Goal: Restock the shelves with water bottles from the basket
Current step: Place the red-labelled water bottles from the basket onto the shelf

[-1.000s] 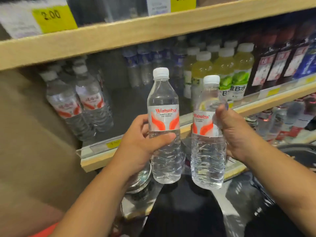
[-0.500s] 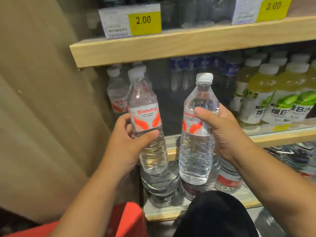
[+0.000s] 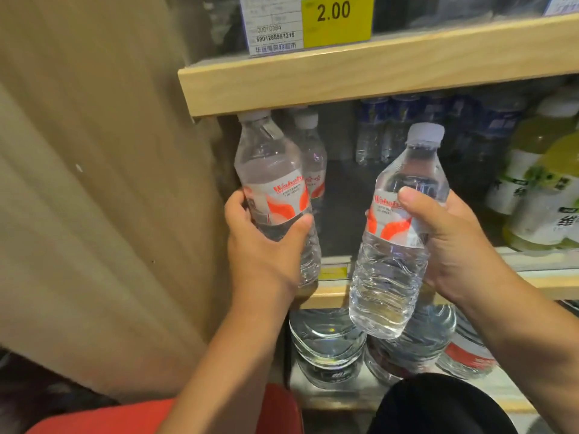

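Placing step: the left hand [image 3: 263, 245] grips one water bottle [image 3: 272, 170] at eleven o'clock by the shelf [image 3: 332, 297] lip, the right hand [image 3: 451, 242] grips a second bottle [image 3: 398, 245] (tilted) at its four o'clock, both probably needing a push inward.

Clear water bottles [image 3: 275, 170] with red-and-white labels, white caps, yellow price tag [image 3: 336, 20], pale wooden shelf [image 3: 360, 79]

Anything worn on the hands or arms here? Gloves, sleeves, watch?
Nothing visible. Left hand and right hand: no gloves or visible rings. Left forearm and right forearm are bare to the frame edge, no sleeve, watch or band.
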The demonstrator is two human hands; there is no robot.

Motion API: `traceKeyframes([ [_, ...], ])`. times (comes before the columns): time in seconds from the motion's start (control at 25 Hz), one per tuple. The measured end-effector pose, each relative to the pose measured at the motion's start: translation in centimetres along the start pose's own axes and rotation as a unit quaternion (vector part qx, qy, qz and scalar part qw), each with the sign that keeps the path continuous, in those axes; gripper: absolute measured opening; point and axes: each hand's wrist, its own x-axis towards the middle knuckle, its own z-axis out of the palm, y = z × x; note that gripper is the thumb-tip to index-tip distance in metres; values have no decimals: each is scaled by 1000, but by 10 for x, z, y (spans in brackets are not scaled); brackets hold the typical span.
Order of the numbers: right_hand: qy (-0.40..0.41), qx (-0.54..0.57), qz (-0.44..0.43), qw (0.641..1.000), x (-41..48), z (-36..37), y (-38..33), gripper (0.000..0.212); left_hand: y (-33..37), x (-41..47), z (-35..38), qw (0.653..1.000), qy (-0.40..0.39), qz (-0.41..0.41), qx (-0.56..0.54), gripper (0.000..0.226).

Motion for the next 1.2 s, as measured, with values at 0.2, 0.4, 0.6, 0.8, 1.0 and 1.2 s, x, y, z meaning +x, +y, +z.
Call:
traceKeyframes([
  [0.2, -10, 40, 4, 999, 7, 2, 2, 26, -4, 13, 14, 996, 56, 19, 62, 78],
  [0.4, -8, 43, 8, 999, 13, 8, 2, 34, -17, 21, 23, 992, 78, 36, 88, 73],
  [0.6, 21, 52, -15, 998, 22, 19, -4, 26, -39, 16, 25, 995, 48, 6, 90, 73],
  [0.8, 69, 38, -11, 997, 40, 27, -6, 19, -45, 13, 24, 992, 27, 0, 124, 57],
  [1.0, 39, 41, -48, 997, 55, 34, -11, 41, -47, 10, 23, 989, 13, 8, 147, 50],
  [1.2, 84, -84, -93, 989, 77, 44, 0, 44, -46, 10, 22, 989, 15, 6, 147, 39],
])
